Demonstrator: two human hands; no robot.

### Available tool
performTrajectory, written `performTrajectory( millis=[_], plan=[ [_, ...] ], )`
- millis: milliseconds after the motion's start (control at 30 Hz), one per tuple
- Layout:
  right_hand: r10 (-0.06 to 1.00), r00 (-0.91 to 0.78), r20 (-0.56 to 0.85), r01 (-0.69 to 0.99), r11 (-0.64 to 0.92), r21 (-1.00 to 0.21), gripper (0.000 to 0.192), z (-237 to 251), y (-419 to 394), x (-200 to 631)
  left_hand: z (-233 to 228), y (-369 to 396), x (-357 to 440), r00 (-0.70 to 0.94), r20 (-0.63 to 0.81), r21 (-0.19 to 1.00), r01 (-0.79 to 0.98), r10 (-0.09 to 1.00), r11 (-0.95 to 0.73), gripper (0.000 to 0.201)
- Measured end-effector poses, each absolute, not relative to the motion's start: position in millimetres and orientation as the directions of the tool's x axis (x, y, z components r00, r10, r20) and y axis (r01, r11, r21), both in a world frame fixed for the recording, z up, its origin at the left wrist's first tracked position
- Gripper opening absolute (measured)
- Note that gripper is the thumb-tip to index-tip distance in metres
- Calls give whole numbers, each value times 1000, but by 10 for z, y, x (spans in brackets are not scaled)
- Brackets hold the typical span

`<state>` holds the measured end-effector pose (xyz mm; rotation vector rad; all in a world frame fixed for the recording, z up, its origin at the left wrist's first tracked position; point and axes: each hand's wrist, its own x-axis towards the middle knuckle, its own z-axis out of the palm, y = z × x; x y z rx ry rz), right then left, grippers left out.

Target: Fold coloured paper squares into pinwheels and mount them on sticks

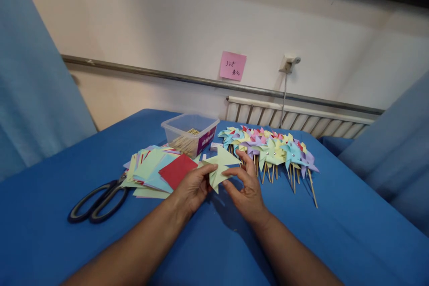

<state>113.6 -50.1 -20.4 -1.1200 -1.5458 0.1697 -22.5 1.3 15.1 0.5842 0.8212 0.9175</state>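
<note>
Your left hand (193,187) and right hand (246,190) are both pinching a green paper pinwheel (219,166), fingers grasping its folds, above the desk (335,232).

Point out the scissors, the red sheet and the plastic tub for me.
scissors (97,203), head view, on the black handle loops.
red sheet (177,170), head view, middle of the sheet.
plastic tub (201,121), head view, on its rim.

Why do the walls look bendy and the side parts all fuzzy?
In the head view the wide lens bows the wall rail and the table edges; the blue cloth at both sides is smeared soft. The middle stays sharp: both hands on the green paper pinwheel, soft shadow beneath, no glare.
</note>
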Motion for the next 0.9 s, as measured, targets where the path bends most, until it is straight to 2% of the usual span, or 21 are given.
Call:
performTrajectory(
  millis=[167, 267, 367, 633, 900],
  plan=[
    [732, 150, 664, 505, 520, -688, 7, -216, -481, 1136, 100, 2, -207, 335, -346, 783, -411, 876, 467, 22],
    [714, 153, 684, 515, 533, -672, 12, -238, -456, 1144, 89, 11, -211, 341, -341, 777, -422, 876, 466, 21],
    [686, 140, 714, 555, 543, -631, 19, -249, -445, 1157, 103, 23, -224, 341, -351, 757, -445, 872, 478, 20],
    [604, 51, 795, 688, 556, -466, 23, -191, -488, 1190, 114, 58, -253, 387, -374, 681, -502, 843, 533, 16],
    [548, -33, 836, 747, 569, -344, 17, -142, -457, 1255, 143, 53, -251, 415, -380, 685, -473, 826, 553, 18]
  ],
)
